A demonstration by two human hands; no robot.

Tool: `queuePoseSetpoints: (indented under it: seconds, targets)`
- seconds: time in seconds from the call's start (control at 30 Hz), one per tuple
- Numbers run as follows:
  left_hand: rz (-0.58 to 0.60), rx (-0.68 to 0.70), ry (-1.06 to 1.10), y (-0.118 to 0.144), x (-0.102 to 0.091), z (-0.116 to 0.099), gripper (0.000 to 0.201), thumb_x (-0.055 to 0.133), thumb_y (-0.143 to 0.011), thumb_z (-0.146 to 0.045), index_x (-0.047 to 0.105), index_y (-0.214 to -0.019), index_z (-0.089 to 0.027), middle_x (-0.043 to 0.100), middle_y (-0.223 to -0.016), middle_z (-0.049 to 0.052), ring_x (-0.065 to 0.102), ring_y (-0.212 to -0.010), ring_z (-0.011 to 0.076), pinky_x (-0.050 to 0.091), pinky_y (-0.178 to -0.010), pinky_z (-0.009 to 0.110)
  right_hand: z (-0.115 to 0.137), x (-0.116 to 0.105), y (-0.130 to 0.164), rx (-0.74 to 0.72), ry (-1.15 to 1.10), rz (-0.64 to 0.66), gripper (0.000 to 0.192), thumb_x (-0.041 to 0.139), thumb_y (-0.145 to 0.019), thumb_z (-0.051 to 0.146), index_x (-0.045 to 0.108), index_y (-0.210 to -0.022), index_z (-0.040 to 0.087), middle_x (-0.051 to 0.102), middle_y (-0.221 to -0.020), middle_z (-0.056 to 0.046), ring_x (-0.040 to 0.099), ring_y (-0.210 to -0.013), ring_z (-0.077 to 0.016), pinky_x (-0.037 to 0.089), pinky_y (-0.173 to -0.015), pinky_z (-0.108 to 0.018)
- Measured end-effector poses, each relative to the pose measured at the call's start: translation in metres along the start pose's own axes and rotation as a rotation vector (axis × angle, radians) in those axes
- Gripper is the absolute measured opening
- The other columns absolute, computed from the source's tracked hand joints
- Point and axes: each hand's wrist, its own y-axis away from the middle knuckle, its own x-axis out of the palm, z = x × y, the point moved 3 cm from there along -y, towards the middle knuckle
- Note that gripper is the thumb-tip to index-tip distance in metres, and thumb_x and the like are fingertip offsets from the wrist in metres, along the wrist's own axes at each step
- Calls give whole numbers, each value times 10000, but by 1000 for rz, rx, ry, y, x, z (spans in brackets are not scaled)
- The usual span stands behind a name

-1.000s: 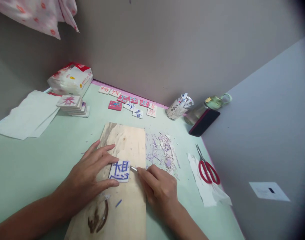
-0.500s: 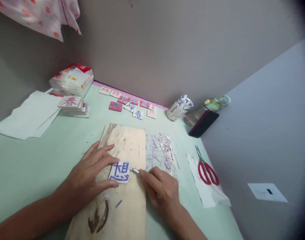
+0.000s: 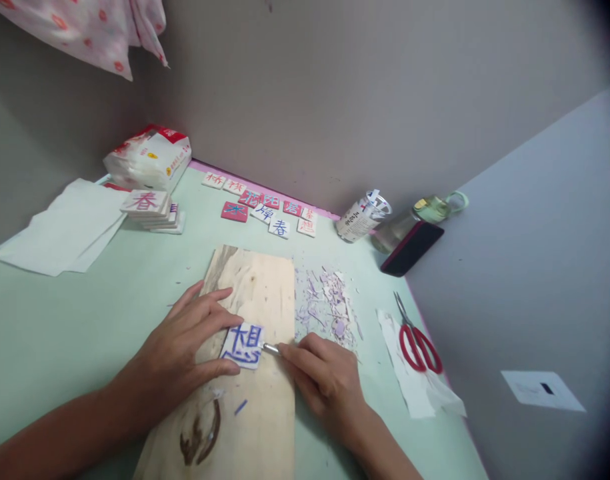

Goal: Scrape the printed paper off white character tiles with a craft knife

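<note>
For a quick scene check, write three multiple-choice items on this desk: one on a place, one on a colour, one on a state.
1. Where does the small tile with the blue character lie?
A. on the wooden board
B. on the tissue pack
C. beside the can

2. What colour are the scissors' handles?
A. green
B. red
C. black

3. How does the left hand stand?
A. lifted clear
B. fingers pressing the tile
C. closed round the scissors

Answers: 1 A, the tile rests on the board; 2 B, the handles are red; 3 B, its fingers flank the tile while the right hand holds a thin metal tool at its edge.
</note>
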Motion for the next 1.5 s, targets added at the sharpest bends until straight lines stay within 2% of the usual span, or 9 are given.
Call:
queuePoseSetpoints:
  seconds: [0.17, 0.5, 0.67, 0.97, 1.17, 1.5]
  targets:
    - [-16, 16, 1, 0, -1, -1, 404, 749, -834, -383, 569, -1179, -273, 643, -1122, 15, 462, -1365, 248, 146, -1230, 487, -3, -2, 3, 10, -17, 26, 190, 514, -995, 184, 680, -1088, 188, 586, -735, -16, 501, -596, -128, 308, -512, -277]
    - [-14, 6, 12, 1, 0, 0, 408, 752, -831, -398, 567, -1171, -272, 648, -1109, 31, 474, -1353, 275, 156, -1222, 514, 0, 0, -2, 6, -56, 35, 179, 524, -995, 200, 681, -1081, 200, 583, -735, -8, 496, -599, -127, 320, -514, -276]
    - [-4, -13, 11, 1, 1, -1, 378, 701, -865, -453, 572, -1172, -275, 651, -1129, 36, 474, -1350, 281, 155, -1218, 538, 4, 3, 1, 9, -32, -5, 196, 509, -993, 182, 684, -1078, 187, 592, -732, -16, 506, -599, -129, 328, -518, -280]
    - [2, -14, -10, 1, 1, -1, 397, 712, -856, -458, 569, -1177, -273, 651, -1150, 31, 482, -1349, 265, 185, -1218, 527, 17, 5, 0, -3, 144, -106, 207, 492, -992, 164, 695, -1029, 174, 574, -658, -11, 471, -539, -122, 273, -478, -288]
    - [-21, 0, -5, 1, 1, -1, 398, 737, -839, -418, 568, -1170, -275, 658, -1117, 25, 491, -1342, 270, 185, -1218, 530, 18, 5, 0, 25, 132, -59, 221, 472, -1003, 170, 689, -1043, 179, 558, -649, -10, 481, -539, -125, 284, -478, -282]
    - [1, -8, -40, 1, 0, -2, 396, 715, -853, -453, 578, -1169, -256, 662, -1159, 38, 481, -1350, 271, 178, -1227, 523, 25, 5, -2, 36, 185, -116, 195, 487, -992, 156, 674, -1049, 176, 533, -630, -4, 444, -532, -127, 274, -476, -283]
